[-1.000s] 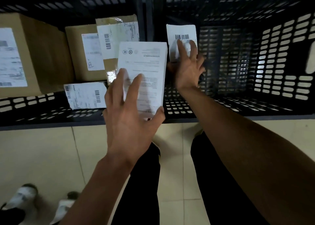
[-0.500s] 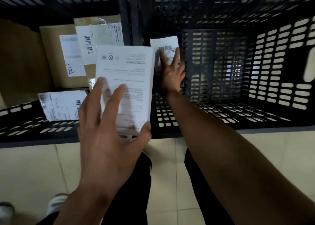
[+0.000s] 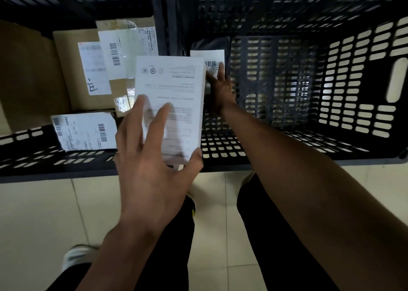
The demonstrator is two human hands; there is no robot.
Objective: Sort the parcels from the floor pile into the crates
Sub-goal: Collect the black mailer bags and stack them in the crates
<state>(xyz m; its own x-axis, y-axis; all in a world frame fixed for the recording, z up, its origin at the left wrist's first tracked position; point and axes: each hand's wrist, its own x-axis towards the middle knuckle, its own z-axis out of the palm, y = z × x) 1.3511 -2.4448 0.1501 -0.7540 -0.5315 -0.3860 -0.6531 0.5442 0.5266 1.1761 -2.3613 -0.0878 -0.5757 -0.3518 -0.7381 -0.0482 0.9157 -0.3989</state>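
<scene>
Black plastic lattice forms both crates: the right crate (image 3: pixel 331 92) holds only the dark parcel (image 3: pixel 209 46) with a white label, set low in its near left corner, where the right hand (image 3: pixel 220 85) is pressed against it with fingers extended rather than curled. A white box (image 3: pixel 170 105) is clamped by the left hand (image 3: pixel 152 165), thumb at its near right corner and fingers spread over its face, above the rims where the two crates meet. The left crate (image 3: pixel 28 140) is already crowded with cardboard parcels (image 3: pixel 72 70). Risk is judged to lie in the loose hold: the box could be dropped onto the floor (image 3: pixel 44 213), or be misfiled.
</scene>
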